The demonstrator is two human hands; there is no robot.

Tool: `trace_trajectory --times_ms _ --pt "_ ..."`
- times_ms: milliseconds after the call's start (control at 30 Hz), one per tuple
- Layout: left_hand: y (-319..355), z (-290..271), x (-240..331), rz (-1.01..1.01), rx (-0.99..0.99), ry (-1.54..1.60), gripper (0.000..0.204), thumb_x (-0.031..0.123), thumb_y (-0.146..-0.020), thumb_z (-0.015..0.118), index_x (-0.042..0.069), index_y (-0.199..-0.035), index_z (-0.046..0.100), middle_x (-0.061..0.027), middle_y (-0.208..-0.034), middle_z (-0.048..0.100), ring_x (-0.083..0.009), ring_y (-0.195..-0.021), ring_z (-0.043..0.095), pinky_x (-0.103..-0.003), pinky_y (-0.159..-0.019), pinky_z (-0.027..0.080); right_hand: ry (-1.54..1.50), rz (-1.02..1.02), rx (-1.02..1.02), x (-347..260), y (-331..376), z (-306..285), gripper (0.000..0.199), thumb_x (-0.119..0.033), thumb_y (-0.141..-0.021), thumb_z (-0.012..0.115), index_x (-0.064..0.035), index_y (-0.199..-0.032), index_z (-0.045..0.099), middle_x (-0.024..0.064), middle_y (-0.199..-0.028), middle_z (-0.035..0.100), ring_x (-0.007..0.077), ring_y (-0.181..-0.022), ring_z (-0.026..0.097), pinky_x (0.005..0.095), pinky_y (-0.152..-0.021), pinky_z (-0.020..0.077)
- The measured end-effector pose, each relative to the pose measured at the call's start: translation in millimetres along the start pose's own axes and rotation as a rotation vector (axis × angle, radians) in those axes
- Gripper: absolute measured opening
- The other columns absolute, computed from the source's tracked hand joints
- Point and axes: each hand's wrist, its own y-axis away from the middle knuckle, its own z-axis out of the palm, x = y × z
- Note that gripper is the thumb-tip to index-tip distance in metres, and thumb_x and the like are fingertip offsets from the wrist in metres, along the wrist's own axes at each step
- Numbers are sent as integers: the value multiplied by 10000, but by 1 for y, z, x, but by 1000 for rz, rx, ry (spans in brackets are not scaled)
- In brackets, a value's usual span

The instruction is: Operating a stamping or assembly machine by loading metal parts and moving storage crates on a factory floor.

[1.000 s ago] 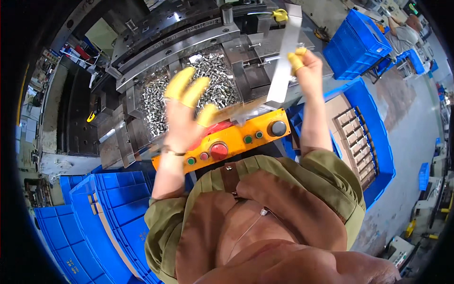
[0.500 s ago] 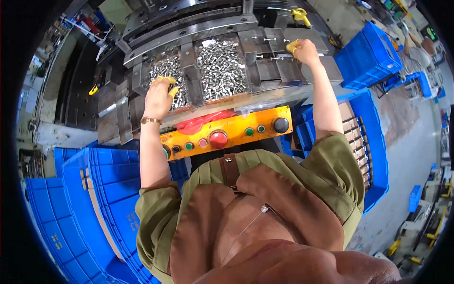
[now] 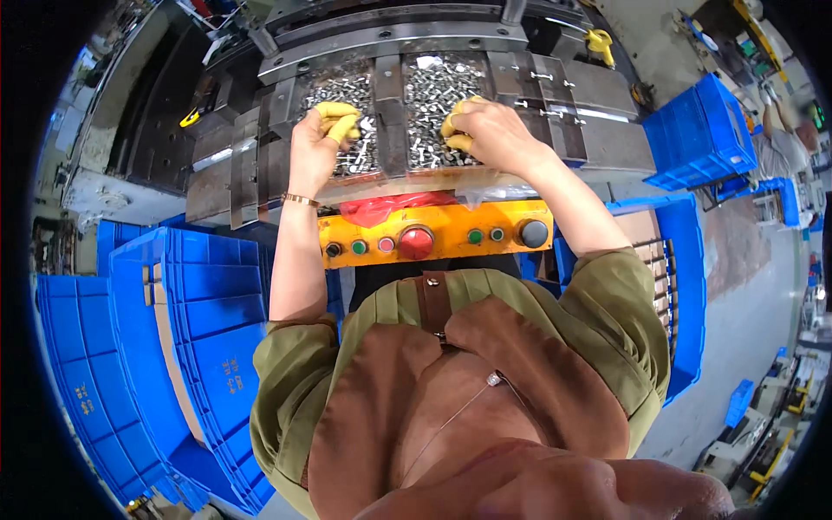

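- A grey metal machine surface (image 3: 607, 130) carries two trays; blue crates (image 3: 199, 321) stand around on the workshop floor.
- Left hand (image 3: 316, 143) curls narrow in the left tray of small metal parts (image 3: 347, 95).
- Right hand (image 3: 485, 134) digs into the right tray of small metal parts (image 3: 429, 91); its grip cannot be told.

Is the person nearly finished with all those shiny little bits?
Probably not. Done: nothing finished shows. In hand: the left hand, yellow covers on its fingertips, is in the left tray of small metal parts, and the right hand is in the right tray of small metal parts, fingers curled into the heaps. Left: both trays look piled full, so plenty remains. What the fingers grip is too small to tell.
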Motion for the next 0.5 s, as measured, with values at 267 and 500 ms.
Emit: trace_trajectory --times_ms 267,500 --pt "3 -17 -6 -114 -47 879 210 28 -909 589 -11 -1114 615 -144 -994 672 -169 -758 666 -217 -606 551 53 -131 -34 4 0 -2 172 -90 -773 646 -38 -937 631 106 -896 644 265 -778 623 368 -717 510" --pt "1 -12 -7 -130 48 862 260 18 -891 608 -9 -1150 607 -139 -979 673 -171 -763 674 -223 -614 569 -503 123 -88 6 -31 -37 103 -32 -814 661 -35 -913 632 42 -832 629 125 -675 554 261 -646 465"
